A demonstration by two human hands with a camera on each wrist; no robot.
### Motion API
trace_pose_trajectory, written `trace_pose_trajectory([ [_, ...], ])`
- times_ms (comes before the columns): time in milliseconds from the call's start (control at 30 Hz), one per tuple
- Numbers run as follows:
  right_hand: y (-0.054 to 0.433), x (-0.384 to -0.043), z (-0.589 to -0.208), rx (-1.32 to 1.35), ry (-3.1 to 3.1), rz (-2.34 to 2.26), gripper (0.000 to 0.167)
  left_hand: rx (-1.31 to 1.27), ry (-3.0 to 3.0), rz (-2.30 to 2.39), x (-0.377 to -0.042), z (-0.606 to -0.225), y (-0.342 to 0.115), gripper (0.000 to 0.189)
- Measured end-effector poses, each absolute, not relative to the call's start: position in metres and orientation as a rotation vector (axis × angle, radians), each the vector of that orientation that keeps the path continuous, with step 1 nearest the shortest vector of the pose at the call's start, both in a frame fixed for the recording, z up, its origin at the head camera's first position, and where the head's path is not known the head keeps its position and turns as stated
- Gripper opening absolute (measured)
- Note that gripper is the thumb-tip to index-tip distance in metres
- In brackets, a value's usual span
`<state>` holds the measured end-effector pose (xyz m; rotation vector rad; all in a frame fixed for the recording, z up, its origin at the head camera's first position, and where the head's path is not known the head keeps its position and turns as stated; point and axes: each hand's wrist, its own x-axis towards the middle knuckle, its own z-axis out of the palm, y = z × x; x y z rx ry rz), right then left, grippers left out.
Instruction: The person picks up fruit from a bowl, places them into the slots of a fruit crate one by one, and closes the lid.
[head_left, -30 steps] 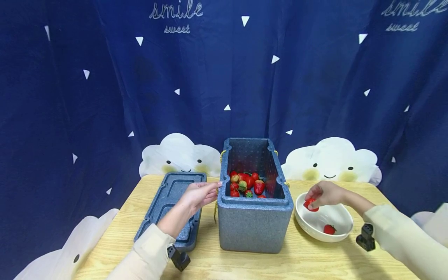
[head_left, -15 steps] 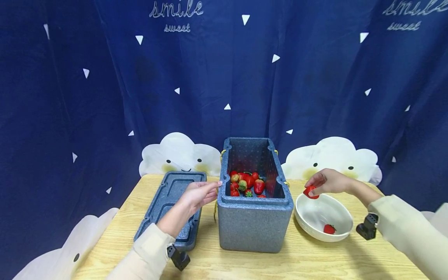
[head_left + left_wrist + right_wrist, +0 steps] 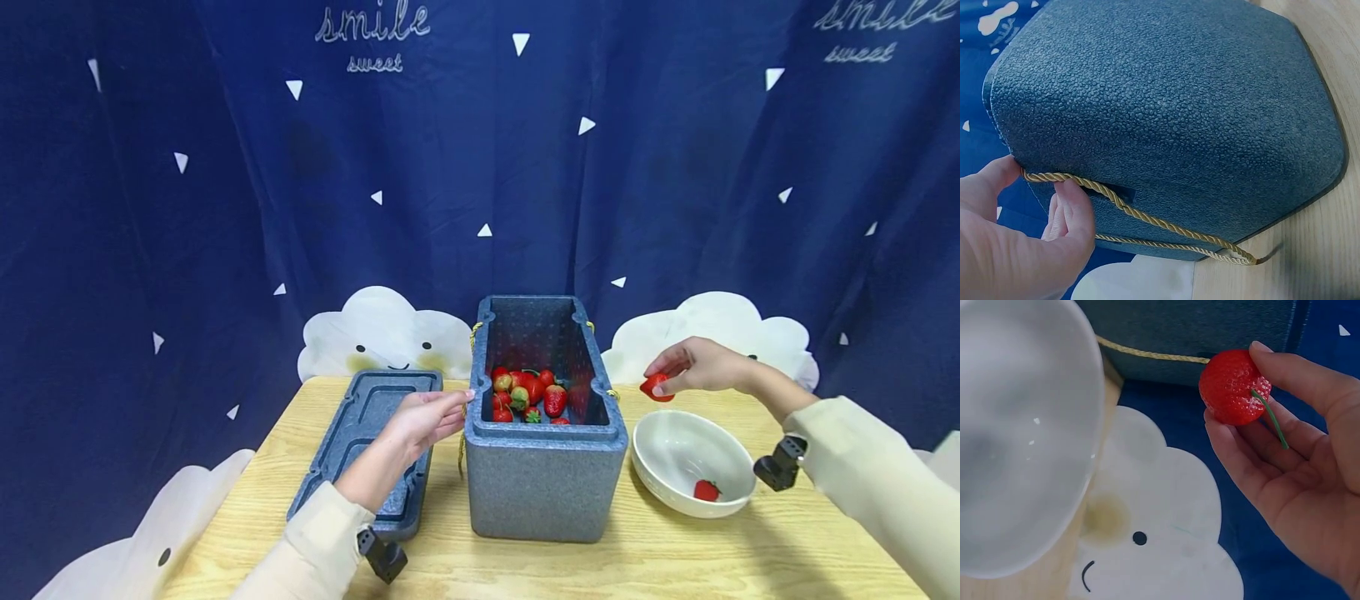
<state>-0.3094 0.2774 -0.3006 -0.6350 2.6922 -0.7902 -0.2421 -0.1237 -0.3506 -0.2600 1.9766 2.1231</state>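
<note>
A blue-grey foam box [image 3: 542, 492] stands mid-table, lid off, with several strawberries [image 3: 529, 392] inside. My left hand [image 3: 426, 418] holds its near left side, thumb at the rim. In the left wrist view, the fingertips [image 3: 1072, 190] lie along the wall where a gold twisted rope [image 3: 1166, 224] passes. Thumb and fingers of my right hand [image 3: 701, 364] pinch a red strawberry [image 3: 657, 387] above the table, between box and bowl; its green stem shows in the right wrist view. One more strawberry [image 3: 706, 490] lies in the white bowl [image 3: 660, 492] on the right.
The box's flat foam lid [image 3: 360, 442] lies left of it, under my left forearm. A dark blue curtain [image 3: 420, 167] with white clouds hangs behind the wooden table [image 3: 660, 567]. Both wrists carry small black cameras.
My right hand has lifted the strawberry up out of the bowl and moved it slightly left, clear of the rim. The left hand stays at the box.
</note>
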Motion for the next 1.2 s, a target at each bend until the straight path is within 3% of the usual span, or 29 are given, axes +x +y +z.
trace_pose_trajectory([
  [1200, 0.231, -0.318, -0.244, -0.690, 2.756, -0.837, 0.036, -0.258, 1.963, 2.137, -0.244, -0.352, -0.123, 0.053],
])
